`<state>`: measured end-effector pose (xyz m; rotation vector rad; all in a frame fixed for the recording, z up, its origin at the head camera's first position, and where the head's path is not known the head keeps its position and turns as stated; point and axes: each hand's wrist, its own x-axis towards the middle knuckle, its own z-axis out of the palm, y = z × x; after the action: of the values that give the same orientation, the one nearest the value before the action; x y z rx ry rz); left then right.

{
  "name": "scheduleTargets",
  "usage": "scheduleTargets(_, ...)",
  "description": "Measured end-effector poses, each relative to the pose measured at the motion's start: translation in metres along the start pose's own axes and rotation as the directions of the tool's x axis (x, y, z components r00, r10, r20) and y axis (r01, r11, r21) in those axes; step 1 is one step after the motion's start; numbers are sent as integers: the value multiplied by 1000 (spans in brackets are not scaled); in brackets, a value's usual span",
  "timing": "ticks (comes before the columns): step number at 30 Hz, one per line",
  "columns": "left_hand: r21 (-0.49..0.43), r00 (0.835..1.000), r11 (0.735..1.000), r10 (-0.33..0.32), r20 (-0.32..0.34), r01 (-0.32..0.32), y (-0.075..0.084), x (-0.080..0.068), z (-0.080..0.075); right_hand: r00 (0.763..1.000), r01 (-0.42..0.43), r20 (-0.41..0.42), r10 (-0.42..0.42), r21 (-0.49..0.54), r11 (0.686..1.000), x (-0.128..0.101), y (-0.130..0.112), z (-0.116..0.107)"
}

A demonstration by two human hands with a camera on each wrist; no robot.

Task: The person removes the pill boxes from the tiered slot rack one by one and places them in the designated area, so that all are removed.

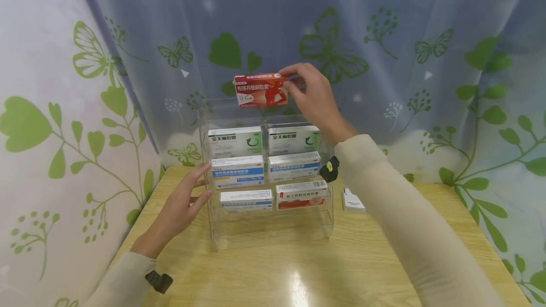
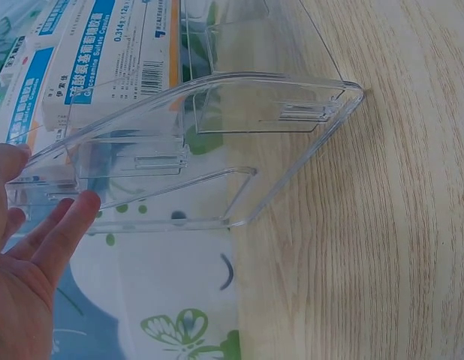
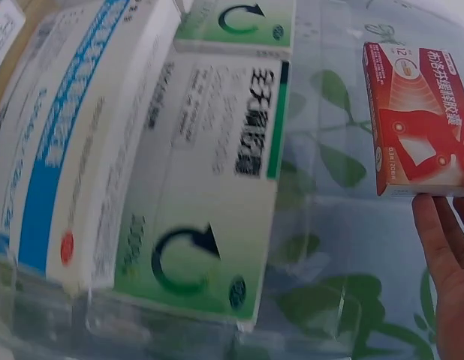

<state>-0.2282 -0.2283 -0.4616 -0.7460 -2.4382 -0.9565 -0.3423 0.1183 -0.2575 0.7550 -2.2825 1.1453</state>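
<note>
My right hand (image 1: 308, 93) pinches a red medicine box (image 1: 260, 90) by its right end and holds it level above the top tier of a clear acrylic rack (image 1: 326, 221). The same red box (image 3: 416, 120) shows in the right wrist view, with my fingers (image 3: 446, 247) at its edge. My left hand (image 1: 183, 203) rests with straight fingers against the rack's left side wall (image 2: 209, 142). The rack holds green-and-white boxes (image 1: 234, 140) on the upper shelf, blue-and-white boxes (image 1: 237, 170) in the middle, and two more boxes (image 1: 300, 194) below.
The rack stands on a light wooden table (image 1: 273, 269). A small white box (image 1: 353, 201) lies on the table just right of the rack. A curtain with green leaves and butterflies (image 1: 384, 51) hangs close behind and on both sides.
</note>
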Motion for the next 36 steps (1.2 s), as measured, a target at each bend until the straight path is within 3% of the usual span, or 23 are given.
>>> scheduleTargets(8,4,1000,1000,-9,0,9,1,0,0,995,-43,-96,39,-43,998,-7,16,-52)
scheduleTargets(15,13,1000,1000,-23,10,22,1,0,-1,983,-86,-170,66,-115,990,-29,42,-107)
scheduleTargets(24,12,999,999,-36,19,36,1,0,-1,949,-289,-196,248,-226,930,-81,87,-169)
scheduleTargets(33,6,999,999,-42,15,42,3,0,0,916,-399,-158,368,-267,877,-143,136,-199)
scheduleTargets(36,6,999,999,-48,19,47,3,0,1,901,-434,-133,413,-315,844,-163,153,-203)
